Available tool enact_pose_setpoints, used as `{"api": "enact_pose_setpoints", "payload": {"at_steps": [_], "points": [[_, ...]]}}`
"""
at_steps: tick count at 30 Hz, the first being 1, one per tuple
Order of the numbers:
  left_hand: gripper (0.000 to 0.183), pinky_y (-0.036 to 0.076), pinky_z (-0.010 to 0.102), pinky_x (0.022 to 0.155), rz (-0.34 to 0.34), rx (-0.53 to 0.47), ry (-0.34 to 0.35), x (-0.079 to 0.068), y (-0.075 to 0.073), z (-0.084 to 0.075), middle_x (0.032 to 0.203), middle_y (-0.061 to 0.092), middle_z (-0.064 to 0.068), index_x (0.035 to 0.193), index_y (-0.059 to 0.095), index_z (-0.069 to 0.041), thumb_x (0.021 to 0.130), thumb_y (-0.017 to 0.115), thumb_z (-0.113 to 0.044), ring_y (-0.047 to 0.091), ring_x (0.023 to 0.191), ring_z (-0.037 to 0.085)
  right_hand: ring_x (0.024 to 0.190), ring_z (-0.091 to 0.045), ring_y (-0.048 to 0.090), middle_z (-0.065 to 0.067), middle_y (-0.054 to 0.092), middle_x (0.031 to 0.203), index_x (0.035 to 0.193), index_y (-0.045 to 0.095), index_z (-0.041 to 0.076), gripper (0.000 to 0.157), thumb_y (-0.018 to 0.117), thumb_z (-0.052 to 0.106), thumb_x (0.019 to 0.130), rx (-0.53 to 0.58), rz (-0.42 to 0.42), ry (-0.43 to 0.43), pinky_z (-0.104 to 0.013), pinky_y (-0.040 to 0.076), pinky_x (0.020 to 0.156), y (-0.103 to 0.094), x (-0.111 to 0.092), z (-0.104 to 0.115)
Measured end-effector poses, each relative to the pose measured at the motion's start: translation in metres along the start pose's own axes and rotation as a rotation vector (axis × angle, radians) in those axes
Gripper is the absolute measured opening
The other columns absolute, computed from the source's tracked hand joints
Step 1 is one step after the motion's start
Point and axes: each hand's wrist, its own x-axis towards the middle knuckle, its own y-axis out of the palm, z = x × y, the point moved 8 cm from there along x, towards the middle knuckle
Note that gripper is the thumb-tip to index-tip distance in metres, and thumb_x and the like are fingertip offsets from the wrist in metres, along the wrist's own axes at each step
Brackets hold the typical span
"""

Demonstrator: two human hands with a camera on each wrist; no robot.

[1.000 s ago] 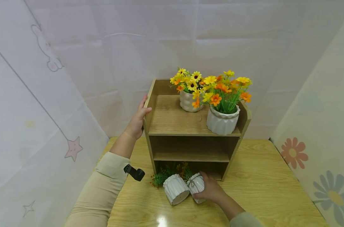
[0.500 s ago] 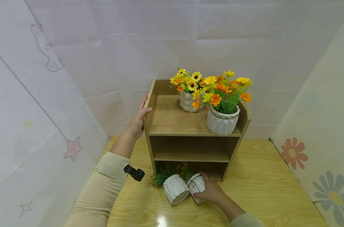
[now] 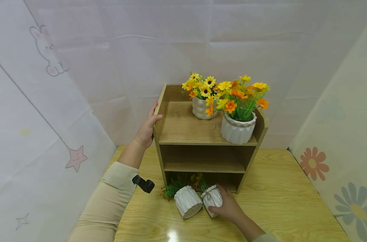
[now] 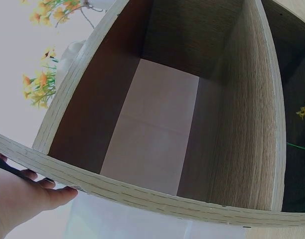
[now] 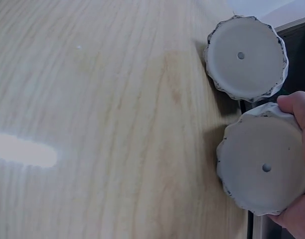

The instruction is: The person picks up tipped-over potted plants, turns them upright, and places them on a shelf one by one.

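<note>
In the head view my left hand (image 3: 145, 131) holds the left side panel of a small wooden shelf (image 3: 183, 129), thumb over its front edge, fingers along the outside. My right hand (image 3: 230, 206) grips a white ribbed flowerpot (image 3: 212, 201) tied with twine, which lies tipped in front of the lowest compartment, its flowers pointing inward. Beside it lies a second white flowerpot (image 3: 188, 201) with green, red-dotted sprigs (image 3: 170, 190). The right wrist view shows both bases: the gripped pot (image 5: 262, 167) and the other pot (image 5: 247, 59).
On the top shelf stand two upright white pots, one (image 3: 203, 109) at the back with yellow and orange flowers, another (image 3: 238, 129) at the right front. The shelf stands on a wood-grain table (image 3: 286, 201). Pale printed cloth (image 3: 126, 60) hangs behind and at both sides.
My right hand and the twine-tied flowerpot have shifted slightly to the right, away from the other pot. The left hand and the shelf stay where they were.
</note>
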Motion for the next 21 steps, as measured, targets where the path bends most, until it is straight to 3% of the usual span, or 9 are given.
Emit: {"api": "enact_pose_setpoints", "payload": {"at_steps": [7, 13, 21], "points": [[0.076, 0.011, 0.057, 0.119, 0.005, 0.008, 0.004, -0.001, 0.001, 0.000, 0.166, -0.007, -0.002, 0.158, -0.005, -0.034, 0.096, 0.038, -0.030, 0.005, 0.151, 0.027, 0.103, -0.041, 0.060, -0.033, 0.049, 0.131, 0.146, 0.040, 0.001, 0.102, 0.089, 0.036, 0.063, 0.035, -0.061, 0.009, -0.053, 0.053, 0.081, -0.002, -0.008, -0.008], [0.075, 0.012, 0.057, 0.119, 0.002, 0.006, 0.000, -0.001, 0.001, 0.000, 0.166, -0.006, -0.003, 0.158, -0.003, -0.035, 0.096, 0.039, -0.030, 0.006, 0.150, 0.028, 0.114, -0.041, 0.055, -0.031, 0.047, 0.137, 0.146, 0.037, -0.001, 0.101, 0.087, 0.033, 0.066, 0.083, -0.108, -0.027, -0.053, 0.049, 0.089, -0.002, -0.016, -0.016], [0.075, 0.013, 0.057, 0.119, -0.002, 0.000, 0.001, 0.000, -0.001, 0.001, 0.166, -0.006, -0.002, 0.158, -0.004, -0.035, 0.096, 0.038, -0.029, 0.007, 0.150, 0.030, 0.113, -0.037, 0.055, -0.029, 0.048, 0.133, 0.145, 0.034, -0.001, 0.101, 0.088, 0.030, 0.066, 0.100, -0.214, -0.089, -0.049, 0.049, 0.088, -0.004, -0.031, -0.024]]}}
